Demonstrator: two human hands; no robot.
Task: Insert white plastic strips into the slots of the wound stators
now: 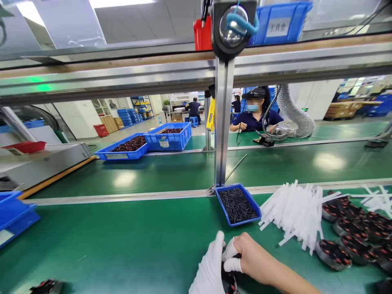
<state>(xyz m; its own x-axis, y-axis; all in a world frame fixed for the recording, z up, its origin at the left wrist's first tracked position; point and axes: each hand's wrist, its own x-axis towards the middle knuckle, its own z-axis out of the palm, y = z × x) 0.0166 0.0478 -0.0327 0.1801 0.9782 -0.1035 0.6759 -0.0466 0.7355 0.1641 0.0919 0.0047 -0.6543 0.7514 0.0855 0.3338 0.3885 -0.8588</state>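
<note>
From over here I've got a tray (pixel 245 222) of rods (pixel 237 204) at the desk (pixel 122 237)'s far edge, just before the post (pixel 221 134). Strips (pixel 294 212) just right of it, wound parts (pixel 357 247) further right. Held part (pixel 228 281) between my left hand (pixel 210 267) and right hand (pixel 252 259), toward the near edge. Bin (pixel 15 224) toward the left edge, lone piece (pixel 49 287) toward the near left corner. Behind: two crates (pixel 170 141), left of post.

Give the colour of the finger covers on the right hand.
White finger covers on the right hand; best seen in the head view.
</note>
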